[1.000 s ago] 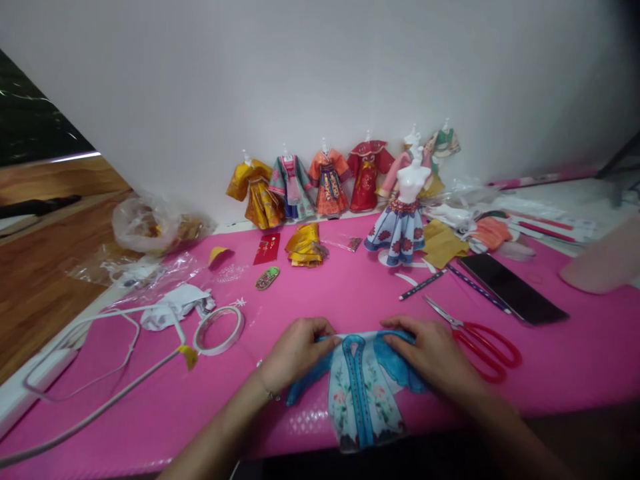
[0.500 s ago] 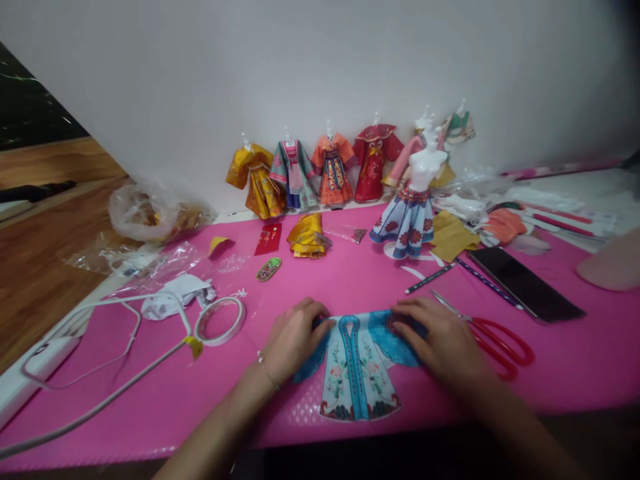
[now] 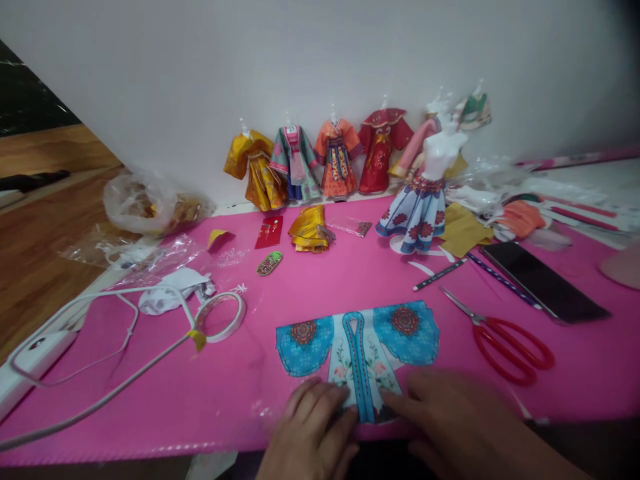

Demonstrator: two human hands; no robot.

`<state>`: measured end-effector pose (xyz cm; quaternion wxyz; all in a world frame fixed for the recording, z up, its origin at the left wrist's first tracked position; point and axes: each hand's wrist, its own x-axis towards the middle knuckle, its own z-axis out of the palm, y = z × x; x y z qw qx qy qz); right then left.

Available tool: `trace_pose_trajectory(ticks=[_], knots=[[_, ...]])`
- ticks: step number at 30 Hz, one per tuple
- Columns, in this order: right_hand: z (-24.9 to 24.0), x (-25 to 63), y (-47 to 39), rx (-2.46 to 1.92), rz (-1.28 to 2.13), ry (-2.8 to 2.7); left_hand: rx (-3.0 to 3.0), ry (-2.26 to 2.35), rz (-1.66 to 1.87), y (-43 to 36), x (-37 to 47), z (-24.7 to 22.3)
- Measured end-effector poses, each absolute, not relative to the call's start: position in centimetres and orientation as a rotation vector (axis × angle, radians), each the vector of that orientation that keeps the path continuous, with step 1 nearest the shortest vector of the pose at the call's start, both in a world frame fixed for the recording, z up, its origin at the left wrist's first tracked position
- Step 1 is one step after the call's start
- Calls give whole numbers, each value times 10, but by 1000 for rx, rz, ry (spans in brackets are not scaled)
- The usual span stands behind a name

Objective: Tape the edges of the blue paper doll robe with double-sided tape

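Note:
A doll-sized white robe (image 3: 361,353) with blue sleeves and a blue front band lies flat near the table's front edge. Its sleeves spread to both sides, showing round red patterns. My left hand (image 3: 315,427) rests on its lower left part, fingers slightly bent and thumb near the hem. On the lower right, my right hand (image 3: 455,420) touches the cloth with an outstretched index finger; its other fingers are partly hidden. Both hands cover parts of the hem. Red-handled scissors (image 3: 510,343) lie to the right of the robe, blades partly open.
Dressed doll forms stand along the wall, with a white torso form in a flowered skirt (image 3: 415,213) before them. A phone (image 3: 545,280) and pencils lie right. A tape roll (image 3: 243,313), white cable (image 3: 115,401) and power strip (image 3: 35,357) are left. Folded yellow cloth (image 3: 311,230) lies behind.
Both hands have moved from the sleeves and shoulders down toward the robe's hem, uncovering the sleeves. The robe stays flat in nearly the same place. The view has shifted slightly.

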<state>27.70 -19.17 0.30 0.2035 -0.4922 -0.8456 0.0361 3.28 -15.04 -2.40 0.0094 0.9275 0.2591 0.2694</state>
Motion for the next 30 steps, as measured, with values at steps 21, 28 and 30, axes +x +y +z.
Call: trace_pose_trajectory(ticks=[21,28,30], knots=[[-39,255,-184,-1357,-135,-2429,2848,1130,146,-114,55,-14],[-30,251,-179,-1352,-205,-2340,2800,1147,150,-102,53,-8],[-28,250,-177,-1337,-204,-2341,2788,1146,136,-96,53,-6]])
